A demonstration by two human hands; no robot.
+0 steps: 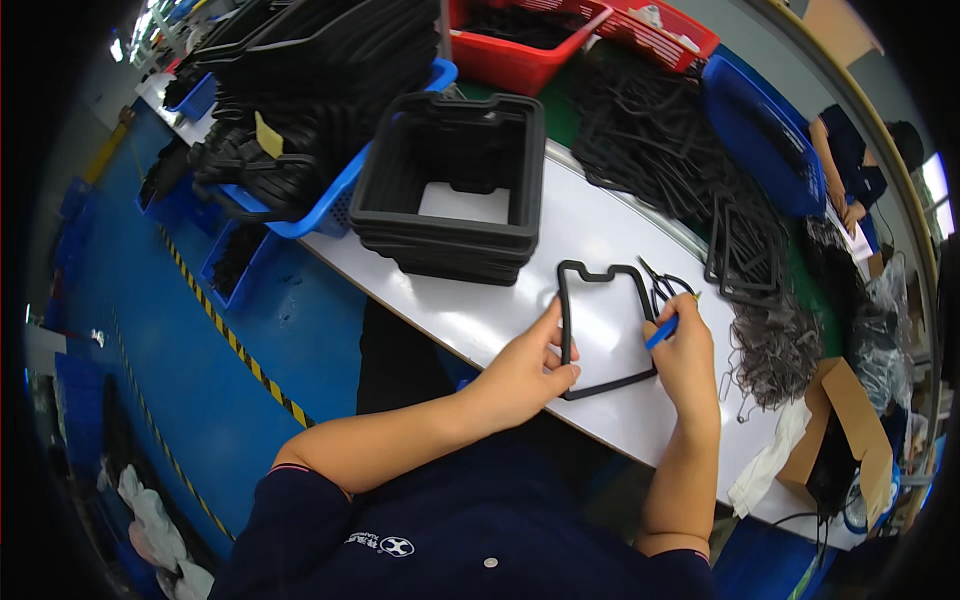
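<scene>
My left hand [524, 368] pinches the left side of a thin black rubber-like frame [612, 384], with thumb and fingers around its lower left. The frame is roughly square, with a notch in its top edge, and is held over the white table. At its right side my right hand [686, 352] is closed around a slim blue tool [662, 332], its exact kind unclear. The fingers of that hand meet the frame's right edge, partly hiding it. Just beyond them lies a pair of small dark scissors or snips [648, 267].
A stack of thicker black frames [445, 232] stands on the white table [590, 215]. Left of it, a blue basket [330, 212] overflows with black frames. Loose black frames [650, 125] pile up at the far right, near red baskets [530, 60]. A cardboard box [850, 425] sits right; another person [850, 160] works beyond.
</scene>
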